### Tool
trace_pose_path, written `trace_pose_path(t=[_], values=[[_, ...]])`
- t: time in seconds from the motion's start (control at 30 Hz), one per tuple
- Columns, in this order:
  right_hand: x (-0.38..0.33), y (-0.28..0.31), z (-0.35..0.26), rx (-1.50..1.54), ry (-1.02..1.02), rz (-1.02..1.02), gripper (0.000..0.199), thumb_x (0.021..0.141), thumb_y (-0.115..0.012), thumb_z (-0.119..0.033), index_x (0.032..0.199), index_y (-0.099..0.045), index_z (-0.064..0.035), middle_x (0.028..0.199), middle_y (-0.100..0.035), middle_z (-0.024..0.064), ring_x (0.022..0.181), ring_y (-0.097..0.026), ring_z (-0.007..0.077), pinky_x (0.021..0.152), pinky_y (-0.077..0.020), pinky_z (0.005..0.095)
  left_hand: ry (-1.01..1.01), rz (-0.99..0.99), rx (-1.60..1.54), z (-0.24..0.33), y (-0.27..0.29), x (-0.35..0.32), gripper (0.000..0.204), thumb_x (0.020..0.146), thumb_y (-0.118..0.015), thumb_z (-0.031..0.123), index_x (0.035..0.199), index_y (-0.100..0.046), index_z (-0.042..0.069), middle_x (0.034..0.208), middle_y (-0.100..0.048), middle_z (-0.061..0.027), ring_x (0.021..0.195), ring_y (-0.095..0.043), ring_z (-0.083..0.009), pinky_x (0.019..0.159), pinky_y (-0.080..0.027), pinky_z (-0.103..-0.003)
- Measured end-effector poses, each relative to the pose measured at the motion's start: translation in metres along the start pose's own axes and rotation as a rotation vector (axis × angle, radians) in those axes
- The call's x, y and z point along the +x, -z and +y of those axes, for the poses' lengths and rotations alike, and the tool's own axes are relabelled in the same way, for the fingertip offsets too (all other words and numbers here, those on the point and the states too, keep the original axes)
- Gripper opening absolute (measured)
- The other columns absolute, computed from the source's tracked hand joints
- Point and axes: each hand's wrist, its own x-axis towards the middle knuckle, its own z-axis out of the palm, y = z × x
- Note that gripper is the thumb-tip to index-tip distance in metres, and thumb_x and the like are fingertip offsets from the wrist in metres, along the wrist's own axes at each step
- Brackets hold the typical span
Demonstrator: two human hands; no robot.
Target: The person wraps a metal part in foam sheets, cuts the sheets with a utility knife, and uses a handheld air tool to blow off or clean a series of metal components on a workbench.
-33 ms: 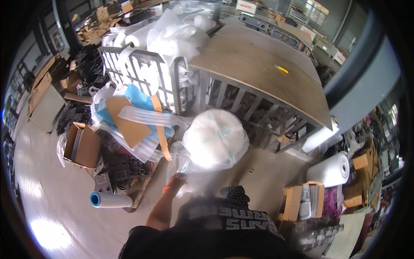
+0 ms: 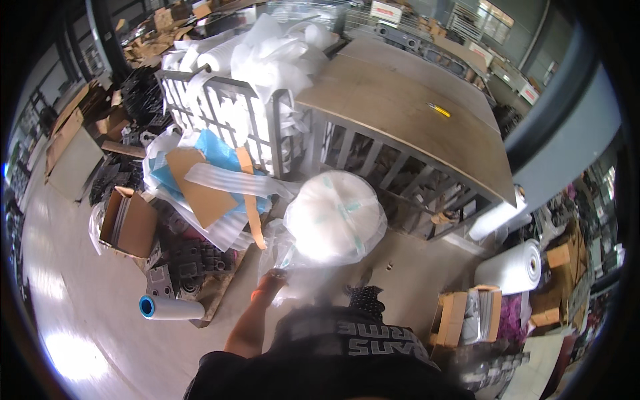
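My left hand (image 2: 271, 280) reaches out bare, its fingers closed on the gathered edge of clear plastic film (image 2: 283, 253). That film runs to a large round white bundle (image 2: 331, 217), wrapped in clear plastic with pale green tape strips crossing its top. The bundle is just beyond the hand, beside a slatted metal crate. No right hand can be made out. Past my black shirt (image 2: 333, 343) shows a black, white-dotted piece of fabric (image 2: 367, 301), apparently a leg.
A brown board (image 2: 400, 93) with a yellow cutter (image 2: 440, 110) tops the crate. Left lie brown cardboard (image 2: 200, 187), foam sheets, a carton (image 2: 130, 223) and a white roll with a blue core (image 2: 172, 309). Right are a white roll (image 2: 510, 268), cartons and a grey column (image 2: 567, 127).
The view has shifted slightly. The dotted fabric has changed shape, and a dark tip now shows beyond it. My left hand keeps its hold on the film.
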Motion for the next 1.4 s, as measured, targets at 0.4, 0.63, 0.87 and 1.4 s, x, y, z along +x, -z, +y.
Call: trace_pose_path(t=[0.4, 0.63, 0.87, 1.4], values=[[0.076, 0.104, -0.085, 0.609, 0.669, -0.027, 0.025, 0.087, -0.048, -0.022, 0.100, -0.065, -0.0086, 0.099, -0.069, 0.0055, 0.096, -0.065, 0.0209, 0.081, -0.0518, 0.0348, 0.729, 0.110, 0.147, -0.133, 0.080, -0.026, 0.025, 0.081, -0.053, 0.020, 0.091, -0.071, 0.005, 0.086, -0.072, -0.0101, 0.075, -0.071, -0.0203, 0.066, -0.054, -0.033], [0.195, 0.088, -0.010, -0.339, 0.752, 0.346, 0.020, 0.084, -0.053, -0.025, 0.098, -0.068, -0.0200, 0.101, -0.068, 0.0014, 0.096, -0.063, 0.0212, 0.081, -0.0491, 0.0317, 0.006, 0.025, 0.828, 0.003, 0.009, 0.088, 0.022, 0.091, -0.047, 0.018, 0.104, -0.062, 0.010, 0.109, -0.063, -0.0091, 0.106, -0.058, -0.0289, 0.088, -0.046, -0.037], [0.092, 0.201, -0.057, 0.703, 0.698, 0.077, 0.021, 0.082, -0.059, -0.010, 0.101, -0.067, -0.0044, 0.088, -0.069, 0.0109, 0.080, -0.067, 0.0195, 0.074, -0.0517, 0.0323, 0.271, 0.067, 0.197, 0.124, -0.109, 0.112, 0.030, 0.083, -0.057, 0.033, 0.100, -0.068, 0.010, 0.084, -0.070, -0.0095, 0.083, -0.067, -0.0243, 0.079, -0.051, -0.034], [-0.038, 0.560, -0.579, -0.143, 2.025, 1.148, 0.041, 0.074, -0.073, -0.016, 0.111, -0.060, -0.0044, 0.117, -0.060, 0.0100, 0.103, -0.059, 0.0289, 0.086, -0.0468, 0.0384, -0.566, 1.120, 0.128, 0.452, 0.008, 0.260, 0.024, 0.085, -0.060, 0.004, 0.109, -0.063, 0.000, 0.088, -0.067, -0.0100, 0.081, -0.062, -0.0156, 0.078, -0.048, -0.028]])
